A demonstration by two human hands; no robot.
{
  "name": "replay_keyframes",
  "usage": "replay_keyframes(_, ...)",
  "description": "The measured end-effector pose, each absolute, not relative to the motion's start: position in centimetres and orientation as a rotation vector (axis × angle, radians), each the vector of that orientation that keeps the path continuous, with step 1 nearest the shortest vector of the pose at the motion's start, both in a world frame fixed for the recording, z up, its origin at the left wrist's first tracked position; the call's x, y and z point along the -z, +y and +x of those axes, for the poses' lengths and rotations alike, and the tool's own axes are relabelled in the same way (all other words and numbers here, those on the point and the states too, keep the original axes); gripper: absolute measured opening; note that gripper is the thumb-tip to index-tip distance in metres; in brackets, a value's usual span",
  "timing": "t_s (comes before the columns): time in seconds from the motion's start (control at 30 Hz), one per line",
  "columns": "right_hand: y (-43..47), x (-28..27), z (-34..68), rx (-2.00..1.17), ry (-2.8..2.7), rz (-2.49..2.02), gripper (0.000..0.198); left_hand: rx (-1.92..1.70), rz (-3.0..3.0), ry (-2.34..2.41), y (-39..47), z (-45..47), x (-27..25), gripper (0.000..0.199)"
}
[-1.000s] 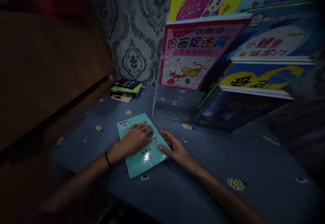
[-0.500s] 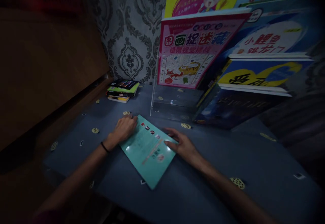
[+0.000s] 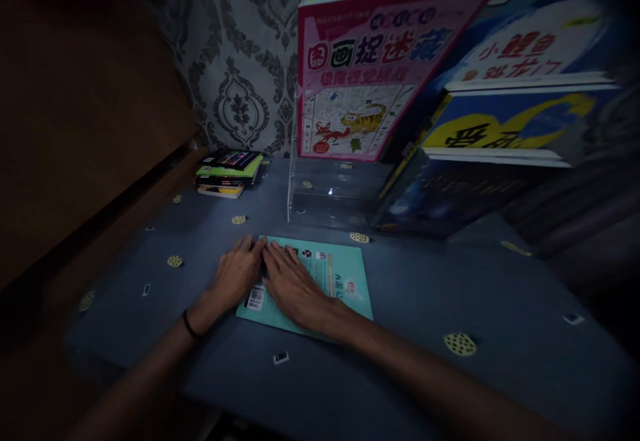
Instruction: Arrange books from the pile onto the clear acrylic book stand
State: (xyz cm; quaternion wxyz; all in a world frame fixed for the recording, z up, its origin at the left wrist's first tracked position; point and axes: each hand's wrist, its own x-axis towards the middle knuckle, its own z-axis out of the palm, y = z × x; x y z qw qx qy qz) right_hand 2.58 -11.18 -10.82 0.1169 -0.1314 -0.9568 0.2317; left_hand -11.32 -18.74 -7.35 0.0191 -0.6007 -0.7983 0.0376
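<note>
A teal-covered book [image 3: 353,274] lies flat on the table, a barcode near its left end and small pictures along its far side. At its left edge, my left hand [image 3: 235,274], with a black band on the wrist, is closed on the book, its thumb on the cover; the other fingertips are partly hidden. My right hand [image 3: 293,284] rests on the cover with its fingers stretched out flat toward the left edge. The fingertips of both hands almost meet at the book's far left part.
A clear stand [image 3: 320,204] behind the book holds a pink picture book [image 3: 370,61], a blue and yellow book [image 3: 505,121] and a dark blue book [image 3: 460,191]. Several small books [image 3: 230,171] are stacked at the back left. The blue patterned table [image 3: 410,388] meets a wallpapered wall.
The book has turned so its long side runs left to right. My right hand has moved from its right edge to flat on the left part of the cover. The view has shifted slightly.
</note>
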Motion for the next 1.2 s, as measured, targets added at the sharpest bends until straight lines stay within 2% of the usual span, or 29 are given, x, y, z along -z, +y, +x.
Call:
replay_keyframes(0.33,-8.3,10.9,8.9,-0.611,-2.753,-0.619,0.069,-0.123,-1.864,-2.455,-18.6,-11.4,7.8,0.041)
replay_keyframes(0.57,-6.4,11.7,13.9,-0.337,-2.707,-0.815,0.067,-0.121,-1.833,-2.445,-18.5,-11.3,7.7,0.038)
replay_keyframes(0.83,-5.6,13.9,14.1,-0.104,-2.631,-0.742,0.066,0.146,-2.110,-2.097,-17.2,-10.1,9.0,0.035)
replay_keyframes(1.2,-4.7,15.4,14.2,-0.090,-2.587,-0.759,0.062,0.311,-2.074,-2.269,-18.5,-11.6,8.9,0.042)
